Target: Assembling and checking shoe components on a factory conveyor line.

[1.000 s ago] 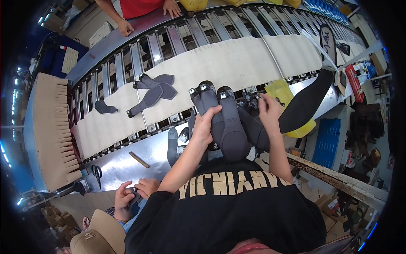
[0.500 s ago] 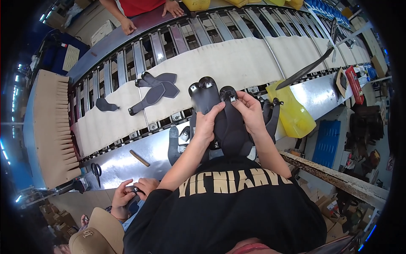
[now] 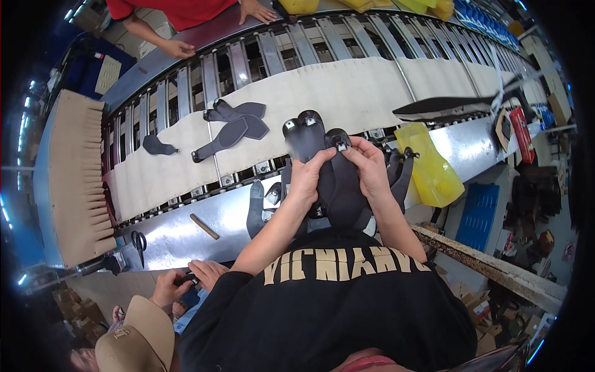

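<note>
Both my hands are at a dark grey, shoe-sole-shaped piece (image 3: 344, 192) with a glossy black heel end, held over the near edge of the conveyor. My left hand (image 3: 305, 180) grips its left side, thumb lying near the heel end. The fingers of my right hand (image 3: 370, 166) close on the heel end, beside a small shiny fitting. Just left of it are two similar sole pieces (image 3: 307, 146), heel ends away from me; whether my left fingers also hold these is hidden. More sole pieces (image 3: 403, 180) lie right of my right forearm, and a lighter grey one (image 3: 255, 208) left of my left.
Cream cloth (image 3: 347, 80) covers part of the slatted conveyor, with several sole pieces (image 3: 232, 133) on it. Scissors (image 3: 139, 245) and a brown stick (image 3: 204, 227) lie on the metal ledge. Yellow plastic (image 3: 427, 167) sits right. Co-workers' hands (image 3: 180, 48) (image 3: 189, 282) show opposite and lower left.
My hands keep the same grip, while the view has shifted slightly. The long dark piece at right lies flatter across the conveyor. The co-worker opposite has moved an arm.
</note>
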Demonstrator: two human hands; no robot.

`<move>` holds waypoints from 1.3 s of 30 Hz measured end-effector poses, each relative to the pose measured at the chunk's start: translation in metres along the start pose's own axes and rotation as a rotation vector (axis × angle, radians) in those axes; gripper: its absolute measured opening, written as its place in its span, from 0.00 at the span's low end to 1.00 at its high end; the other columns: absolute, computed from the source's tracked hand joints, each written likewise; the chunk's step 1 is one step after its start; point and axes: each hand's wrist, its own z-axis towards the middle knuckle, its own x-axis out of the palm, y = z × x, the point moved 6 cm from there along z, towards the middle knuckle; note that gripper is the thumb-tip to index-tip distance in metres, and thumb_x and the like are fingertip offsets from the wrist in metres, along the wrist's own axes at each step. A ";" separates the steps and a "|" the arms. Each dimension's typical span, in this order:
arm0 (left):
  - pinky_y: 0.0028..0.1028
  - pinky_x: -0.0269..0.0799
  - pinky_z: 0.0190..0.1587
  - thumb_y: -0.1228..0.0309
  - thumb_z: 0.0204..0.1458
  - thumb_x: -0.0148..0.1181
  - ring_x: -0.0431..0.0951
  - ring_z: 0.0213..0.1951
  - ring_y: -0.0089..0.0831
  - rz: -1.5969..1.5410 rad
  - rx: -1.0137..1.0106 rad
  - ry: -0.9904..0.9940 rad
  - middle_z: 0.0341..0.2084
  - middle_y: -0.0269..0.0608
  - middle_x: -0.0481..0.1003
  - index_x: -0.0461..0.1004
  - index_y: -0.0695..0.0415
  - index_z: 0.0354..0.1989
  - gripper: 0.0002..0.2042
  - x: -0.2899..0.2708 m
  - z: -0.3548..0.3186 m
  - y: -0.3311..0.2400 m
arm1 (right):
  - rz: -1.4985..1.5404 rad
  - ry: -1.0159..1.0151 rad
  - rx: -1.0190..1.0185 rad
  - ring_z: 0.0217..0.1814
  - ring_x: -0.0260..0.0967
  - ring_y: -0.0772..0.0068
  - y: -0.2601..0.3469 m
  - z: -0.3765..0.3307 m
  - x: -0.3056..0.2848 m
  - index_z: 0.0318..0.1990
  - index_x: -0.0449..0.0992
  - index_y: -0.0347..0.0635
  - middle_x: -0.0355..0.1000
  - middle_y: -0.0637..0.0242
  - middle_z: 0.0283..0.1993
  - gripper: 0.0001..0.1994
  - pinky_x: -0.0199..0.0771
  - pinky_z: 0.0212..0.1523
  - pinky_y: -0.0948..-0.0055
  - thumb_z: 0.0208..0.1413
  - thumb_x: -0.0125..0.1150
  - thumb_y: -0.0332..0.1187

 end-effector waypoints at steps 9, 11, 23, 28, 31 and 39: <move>0.23 0.73 0.33 0.74 0.44 0.65 0.77 0.29 0.24 -0.089 0.077 -0.045 0.27 0.37 0.77 0.77 0.63 0.32 0.08 -0.018 -0.009 -0.003 | -0.096 0.039 -0.062 0.40 0.69 0.85 -0.005 -0.011 0.025 0.46 0.74 0.34 0.74 0.69 0.39 0.10 0.68 0.42 0.85 0.56 0.58 0.23; 0.23 0.73 0.33 0.74 0.45 0.65 0.77 0.28 0.24 -0.120 0.079 -0.063 0.27 0.37 0.77 0.76 0.63 0.32 0.07 -0.026 -0.007 -0.001 | -0.124 0.019 -0.083 0.40 0.69 0.85 -0.008 -0.015 0.027 0.46 0.74 0.34 0.74 0.69 0.39 0.10 0.68 0.42 0.85 0.56 0.58 0.23; 0.32 0.75 0.47 0.60 0.57 0.43 0.79 0.40 0.37 -0.307 -0.144 0.217 0.39 0.48 0.77 0.71 0.69 0.45 0.21 -0.048 0.007 -0.004 | 0.151 0.046 0.184 0.41 0.74 0.73 -0.029 0.000 0.023 0.44 0.73 0.35 0.76 0.60 0.41 0.08 0.74 0.45 0.75 0.58 0.57 0.26; 0.32 0.73 0.50 0.65 0.59 0.40 0.78 0.46 0.39 -0.171 -0.083 0.252 0.46 0.53 0.75 0.70 0.73 0.48 0.21 -0.035 -0.003 -0.025 | 0.273 0.055 0.283 0.44 0.75 0.66 -0.027 0.004 0.014 0.45 0.70 0.37 0.75 0.58 0.42 0.08 0.75 0.47 0.70 0.61 0.53 0.31; 0.29 0.76 0.45 0.69 0.59 0.47 0.79 0.42 0.33 -0.145 -0.103 0.290 0.42 0.51 0.77 0.72 0.71 0.45 0.16 -0.033 -0.001 -0.024 | 0.350 0.042 0.292 0.46 0.74 0.67 -0.032 0.010 0.005 0.46 0.70 0.39 0.75 0.60 0.43 0.09 0.74 0.50 0.68 0.61 0.53 0.31; 0.26 0.76 0.40 0.72 0.55 0.58 0.79 0.37 0.26 -0.079 -0.049 0.152 0.36 0.40 0.78 0.75 0.63 0.41 0.09 -0.045 0.001 -0.014 | 0.429 0.076 0.261 0.51 0.71 0.69 -0.027 0.003 0.013 0.49 0.70 0.41 0.73 0.64 0.47 0.11 0.69 0.56 0.68 0.59 0.54 0.27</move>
